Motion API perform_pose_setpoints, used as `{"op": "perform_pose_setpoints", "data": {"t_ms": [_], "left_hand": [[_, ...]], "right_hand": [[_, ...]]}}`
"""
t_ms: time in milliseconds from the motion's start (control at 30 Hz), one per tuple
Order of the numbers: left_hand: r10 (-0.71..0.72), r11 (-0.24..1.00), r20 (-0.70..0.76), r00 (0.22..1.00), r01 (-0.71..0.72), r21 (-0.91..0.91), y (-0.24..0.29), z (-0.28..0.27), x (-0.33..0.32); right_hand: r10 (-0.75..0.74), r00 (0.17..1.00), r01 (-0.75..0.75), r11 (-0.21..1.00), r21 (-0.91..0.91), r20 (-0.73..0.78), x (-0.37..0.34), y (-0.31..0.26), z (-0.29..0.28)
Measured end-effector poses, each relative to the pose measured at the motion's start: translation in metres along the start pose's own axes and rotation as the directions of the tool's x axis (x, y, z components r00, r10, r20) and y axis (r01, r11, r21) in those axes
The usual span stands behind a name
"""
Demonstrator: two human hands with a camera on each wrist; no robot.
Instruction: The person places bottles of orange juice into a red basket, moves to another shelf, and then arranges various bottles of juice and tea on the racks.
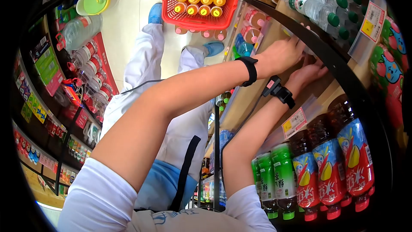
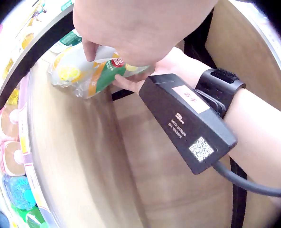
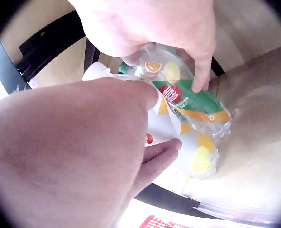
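In the right wrist view a clear, crinkled wrapper or bottle with green and orange print [image 3: 204, 105] lies against a pale bottle with lemon pictures [image 3: 201, 159]; their full shapes are partly covered. My right hand [image 3: 150, 26] pinches the green-printed piece, one digit lying on its front. From the left, my left hand [image 3: 69, 142] holds the pale bottle between its fingers. The left wrist view has both printed pieces [image 2: 102, 78] beneath my left hand [image 2: 140, 31]. In the head view, my left hand [image 1: 283, 56] and right hand [image 1: 308, 75] are close together inside a shelf.
A dark curved shelf edge [image 1: 339, 60] runs beside the hands. Bottles of red-labelled tea [image 1: 328, 159] and green tea [image 1: 283, 172] stand near the right forearm. Clear water bottles [image 1: 315, 6] lie beyond the edge. A red basket [image 1: 189, 22] of orange drinks stands on the floor.
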State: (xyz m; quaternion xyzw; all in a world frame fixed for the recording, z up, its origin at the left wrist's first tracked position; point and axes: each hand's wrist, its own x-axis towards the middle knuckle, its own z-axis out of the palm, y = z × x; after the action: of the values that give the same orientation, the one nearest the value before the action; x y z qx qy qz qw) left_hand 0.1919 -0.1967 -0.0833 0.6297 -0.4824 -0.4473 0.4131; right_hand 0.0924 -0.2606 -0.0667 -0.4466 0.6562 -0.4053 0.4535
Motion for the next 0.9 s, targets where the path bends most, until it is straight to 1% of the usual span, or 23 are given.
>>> {"op": "perform_pose_setpoints", "data": {"t_ms": [67, 100, 133, 167, 233, 267, 300, 333, 367, 400, 467, 500, 567, 600, 633, 667, 700, 733, 767, 800, 833, 867, 900], "left_hand": [[0.028, 0.999, 0.055, 0.998, -0.030, 0.024, -0.007, 0.002, -0.008], [0.025, 0.999, 0.058, 0.998, -0.026, 0.022, -0.009, 0.005, -0.014], [0.006, 1.000, -0.013, 1.000, -0.006, 0.008, -0.009, 0.006, -0.024], [-0.010, 1.000, -0.089, 0.996, 0.010, -0.001, -0.010, 0.005, -0.031], [-0.007, 1.000, -0.073, 0.997, 0.008, 0.017, -0.019, -0.009, -0.051], [0.004, 1.000, -0.060, 0.998, -0.002, 0.026, -0.027, -0.007, -0.059], [0.043, 0.999, -0.119, 0.992, -0.040, 0.031, -0.036, -0.010, -0.069], [0.040, 0.999, -0.118, 0.992, -0.036, 0.038, -0.048, -0.016, -0.081], [-0.037, 0.997, -0.065, 0.997, 0.041, 0.064, -0.059, -0.017, -0.090], [-0.122, 0.987, -0.011, 0.992, 0.123, 0.103, -0.072, -0.032, -0.107], [-0.248, 0.957, 0.007, 0.969, 0.244, 0.155, -0.103, -0.053, -0.138], [-0.345, 0.918, 0.042, 0.938, 0.327, 0.224, -0.119, -0.066, -0.153], [-0.511, 0.818, 0.082, 0.856, 0.454, 0.353, -0.154, -0.090, -0.182], [-0.580, 0.761, 0.088, 0.810, 0.500, 0.414, -0.170, -0.102, -0.196], [-0.585, 0.757, 0.086, 0.807, 0.505, 0.416, -0.182, -0.114, -0.209], [-0.657, 0.684, 0.090, 0.748, 0.542, 0.489, -0.193, -0.127, -0.220], [-0.725, 0.603, 0.090, 0.683, 0.566, 0.562, -0.204, -0.138, -0.230], [-0.731, 0.596, 0.096, 0.675, 0.565, 0.570, -0.219, -0.150, -0.236], [-0.766, 0.562, 0.091, 0.636, 0.594, 0.576, -0.235, -0.159, -0.242], [-0.797, 0.528, 0.089, 0.597, 0.618, 0.582, -0.247, -0.166, -0.249], [-0.811, 0.524, 0.127, 0.571, 0.612, 0.592, -0.254, -0.177, -0.248], [-0.810, 0.524, 0.136, 0.571, 0.599, 0.605, -0.263, -0.185, -0.244], [-0.803, 0.544, 0.154, 0.576, 0.603, 0.583, -0.273, -0.191, -0.240]], "right_hand": [[0.037, 0.999, -0.037, 0.999, -0.009, 0.001, -0.006, 0.000, 0.005], [0.047, 0.998, -0.046, 0.999, 0.013, -0.048, -0.012, 0.003, 0.007], [0.057, 0.993, -0.054, 0.998, 0.029, -0.100, -0.017, 0.005, 0.006], [0.057, 0.993, -0.054, 0.998, 0.029, -0.099, -0.017, 0.010, 0.004], [0.089, 0.982, -0.072, 0.992, 0.103, -0.168, -0.029, 0.025, 0.006], [0.089, 0.982, -0.073, 0.992, 0.102, -0.167, -0.032, 0.030, 0.004], [0.101, 0.973, -0.080, 0.991, 0.107, -0.209, -0.038, 0.036, 0.005], [0.111, 0.962, -0.085, 0.990, 0.111, -0.251, -0.045, 0.038, 0.010], [0.120, 0.936, -0.079, 0.988, 0.132, -0.332, -0.045, 0.041, 0.012], [0.132, 0.935, -0.090, 0.986, 0.138, -0.330, -0.059, 0.041, 0.020], [0.189, 0.866, -0.216, 0.976, -0.005, -0.462, -0.084, 0.049, 0.019], [0.191, 0.867, -0.219, 0.976, -0.007, -0.459, -0.096, 0.053, 0.022], [0.101, 0.912, -0.176, 0.972, -0.157, -0.398, -0.124, 0.062, 0.031], [0.105, 0.913, -0.180, 0.971, -0.160, -0.394, -0.139, 0.067, 0.037], [0.122, 0.943, -0.185, 0.966, -0.181, -0.310, -0.154, 0.073, 0.044], [0.142, 0.964, -0.189, 0.961, -0.200, -0.225, -0.166, 0.083, 0.049], [0.221, 0.962, -0.255, 0.935, -0.246, -0.158, -0.176, 0.095, 0.054], [0.234, 0.958, -0.269, 0.931, -0.245, -0.163, -0.185, 0.117, 0.056], [0.363, 0.932, -0.351, 0.904, -0.244, 0.002, -0.192, 0.142, 0.059], [0.476, 0.864, -0.429, 0.867, -0.253, 0.163, -0.200, 0.160, 0.063], [0.538, 0.803, -0.465, 0.835, -0.296, 0.255, -0.211, 0.173, 0.071], [0.588, 0.732, -0.491, 0.805, -0.333, 0.343, -0.219, 0.188, 0.082], [0.656, 0.662, -0.529, 0.752, -0.393, 0.362, -0.225, 0.207, 0.097]]}}
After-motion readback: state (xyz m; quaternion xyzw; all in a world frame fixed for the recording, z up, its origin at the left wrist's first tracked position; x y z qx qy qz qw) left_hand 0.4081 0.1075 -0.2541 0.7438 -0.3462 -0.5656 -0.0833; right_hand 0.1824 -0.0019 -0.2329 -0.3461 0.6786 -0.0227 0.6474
